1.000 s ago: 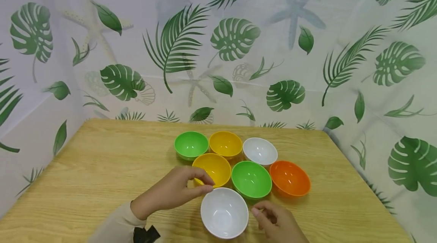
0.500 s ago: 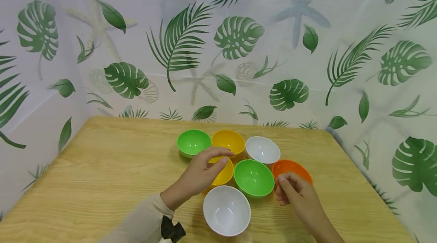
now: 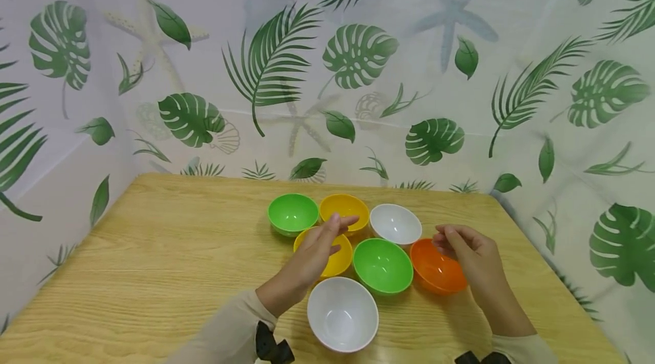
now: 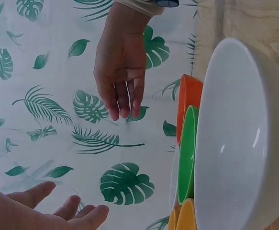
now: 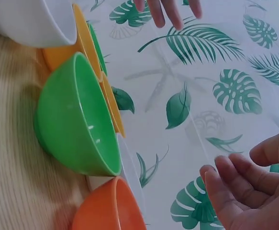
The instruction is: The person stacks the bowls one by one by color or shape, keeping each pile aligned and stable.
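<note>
You're hovering, nothing in either grip
Left hand (image 3: 306, 259) has fingers loosely extended above the near yellow bowl (image 3: 340, 257); right hand (image 3: 476, 256), softly bent, floats over the far-right orange bowl (image 3: 434, 274).

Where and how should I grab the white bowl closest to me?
Probably pinch the closest white bowl by its near rim, coming from your side. It sits mouth up with that rim exposed, while the nearer yellow bowl and nearer green bowl crowd its far side.
</note>
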Demonstrator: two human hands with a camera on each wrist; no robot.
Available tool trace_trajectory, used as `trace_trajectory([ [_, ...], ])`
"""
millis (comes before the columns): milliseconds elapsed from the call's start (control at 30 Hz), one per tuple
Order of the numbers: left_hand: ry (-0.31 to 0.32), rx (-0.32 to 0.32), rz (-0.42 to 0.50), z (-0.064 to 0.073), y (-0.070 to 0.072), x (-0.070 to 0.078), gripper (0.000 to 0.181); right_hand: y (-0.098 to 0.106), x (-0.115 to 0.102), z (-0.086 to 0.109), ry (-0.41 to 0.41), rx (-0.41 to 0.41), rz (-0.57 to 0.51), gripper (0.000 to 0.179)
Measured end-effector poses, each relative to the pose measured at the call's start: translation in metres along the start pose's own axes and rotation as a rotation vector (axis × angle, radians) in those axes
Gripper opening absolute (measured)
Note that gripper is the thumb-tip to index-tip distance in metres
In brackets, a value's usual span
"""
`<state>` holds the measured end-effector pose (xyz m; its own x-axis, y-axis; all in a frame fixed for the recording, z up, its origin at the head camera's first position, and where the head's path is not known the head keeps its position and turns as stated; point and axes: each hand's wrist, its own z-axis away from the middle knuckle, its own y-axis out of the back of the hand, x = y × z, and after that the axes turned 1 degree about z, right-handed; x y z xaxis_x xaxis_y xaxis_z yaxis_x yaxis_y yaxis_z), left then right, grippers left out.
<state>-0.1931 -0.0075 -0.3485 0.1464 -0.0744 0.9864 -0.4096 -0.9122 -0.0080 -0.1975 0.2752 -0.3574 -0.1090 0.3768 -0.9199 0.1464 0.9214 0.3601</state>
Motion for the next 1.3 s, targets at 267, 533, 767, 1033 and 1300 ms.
trace_trajectory([
  [267,0.034,-0.018,0.040,-0.004,-0.007,-0.002,0.059,0.001,0.000,-0.019,-0.081,-0.046,0.176,0.049],
  [533,0.090,-0.019,0.132,-0.007,-0.015,-0.002,0.062,0.002,0.000,-0.038,-0.218,-0.132,0.060,0.059],
  [767,0.129,-0.029,0.193,-0.007,-0.024,-0.003,0.061,-0.004,0.006,-0.056,-0.302,-0.135,0.024,0.069],
  [1033,0.191,-0.035,0.240,-0.007,-0.024,-0.010,0.060,-0.012,0.007,-0.076,-0.424,-0.067,-0.125,0.070],
  [1300,0.207,-0.038,0.285,-0.005,-0.024,-0.016,0.060,-0.016,0.017,-0.085,-0.414,-0.124,0.032,0.059],
])
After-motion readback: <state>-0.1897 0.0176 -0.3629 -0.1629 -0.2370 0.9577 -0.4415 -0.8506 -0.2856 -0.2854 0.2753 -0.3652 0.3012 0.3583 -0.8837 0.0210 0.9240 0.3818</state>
